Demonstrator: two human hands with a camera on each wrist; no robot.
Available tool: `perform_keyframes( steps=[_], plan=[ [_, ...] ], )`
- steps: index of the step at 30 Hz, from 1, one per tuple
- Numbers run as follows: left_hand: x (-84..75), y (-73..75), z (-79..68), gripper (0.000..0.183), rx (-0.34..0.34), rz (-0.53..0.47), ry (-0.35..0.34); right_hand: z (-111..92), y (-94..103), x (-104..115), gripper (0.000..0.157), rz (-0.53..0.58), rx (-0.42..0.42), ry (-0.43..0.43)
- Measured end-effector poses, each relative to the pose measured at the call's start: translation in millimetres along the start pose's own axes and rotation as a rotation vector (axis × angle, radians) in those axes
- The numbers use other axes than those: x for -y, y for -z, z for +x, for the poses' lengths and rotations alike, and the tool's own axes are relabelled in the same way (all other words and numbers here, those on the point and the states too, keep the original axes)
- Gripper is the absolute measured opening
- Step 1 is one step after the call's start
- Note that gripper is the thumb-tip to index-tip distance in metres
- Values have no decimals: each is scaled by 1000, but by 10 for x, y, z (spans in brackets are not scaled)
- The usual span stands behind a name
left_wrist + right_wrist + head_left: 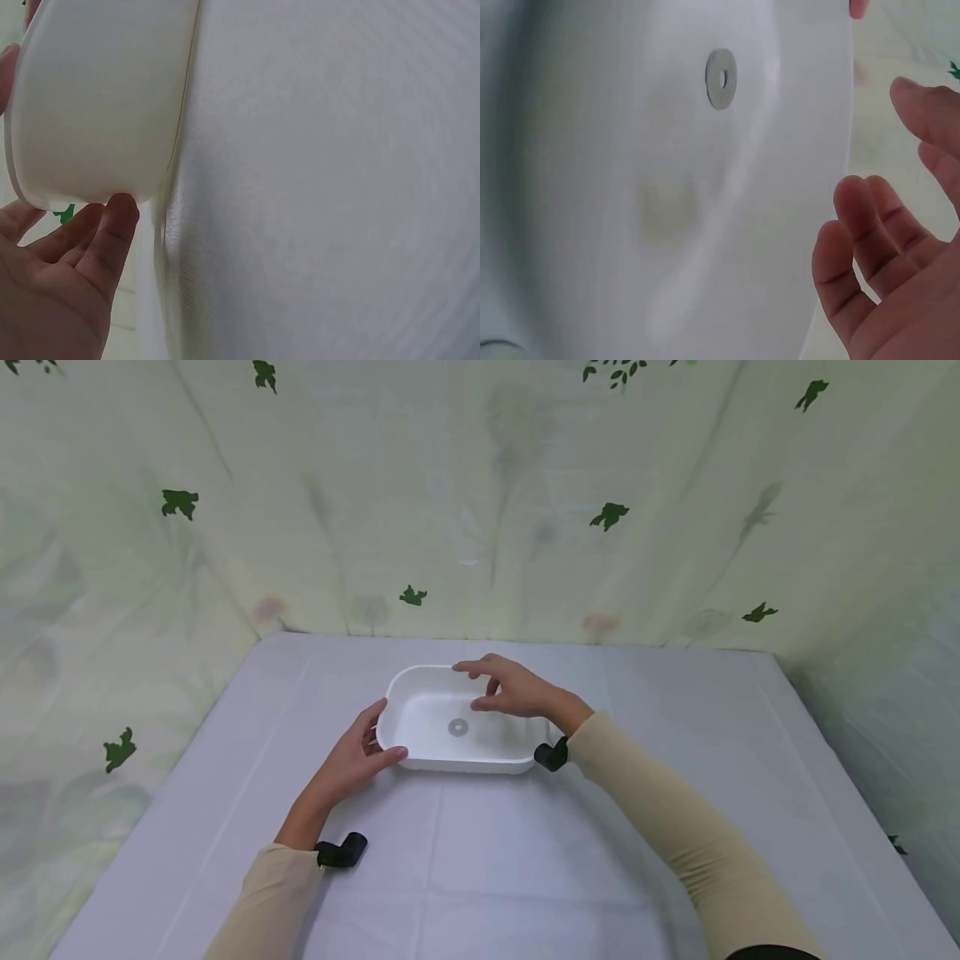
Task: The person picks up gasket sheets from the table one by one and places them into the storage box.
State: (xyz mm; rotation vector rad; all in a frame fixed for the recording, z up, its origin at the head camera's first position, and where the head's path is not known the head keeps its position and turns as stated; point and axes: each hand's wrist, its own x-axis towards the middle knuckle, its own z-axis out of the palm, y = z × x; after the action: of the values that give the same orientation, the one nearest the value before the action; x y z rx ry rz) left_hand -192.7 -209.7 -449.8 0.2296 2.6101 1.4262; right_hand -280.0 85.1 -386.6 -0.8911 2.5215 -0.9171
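A white oblong basin (420, 706) with rounded corners sits on the table, its left end held by my left hand (351, 764). The thumb lies on the near rim while the fingers bend against the left outer wall. Seen from the left wrist, the fingertips (121, 210) touch the basin's outside (105, 97). On the basin floor lies a flat grey washer (457, 727), its centre hole plain in the right wrist view. My right hand (521, 687) hovers over the right half of the basin, fingers loosely bent and apart, with nothing between them.
A pale cloth (525, 860) covers the table. Hanging sheeting (450, 527) with green leaf shapes encloses the back and both sides. Each wrist wears a black camera mount, one on the left (342, 850) and one on the right (552, 754).
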Motion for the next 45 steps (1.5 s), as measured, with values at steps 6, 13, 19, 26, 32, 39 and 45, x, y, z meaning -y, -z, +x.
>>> perform_keyframes(
  steps=[6,13,19,26,32,39,45],
  plan=[
    [1,12,12,95,-4,-7,0,-81,127,-46,56,-17,-30,19],
    [-8,8,19,96,3,-9,4,-316,333,-138,48,-68,-42,-33],
    [-18,-10,16,95,7,-18,15,-532,513,-334,42,-83,-63,-130],
    [-56,-11,21,94,18,-18,20,-716,561,-760,40,-80,-74,-204],
    [-58,9,10,94,29,-37,23,-845,531,-1074,36,-16,-61,-264],
    [-49,25,8,95,43,-47,19,-834,432,-1274,35,-13,-57,-346],
    [-61,17,7,95,45,-47,26,-809,360,-1350,37,-33,-54,-402]
  ],
)
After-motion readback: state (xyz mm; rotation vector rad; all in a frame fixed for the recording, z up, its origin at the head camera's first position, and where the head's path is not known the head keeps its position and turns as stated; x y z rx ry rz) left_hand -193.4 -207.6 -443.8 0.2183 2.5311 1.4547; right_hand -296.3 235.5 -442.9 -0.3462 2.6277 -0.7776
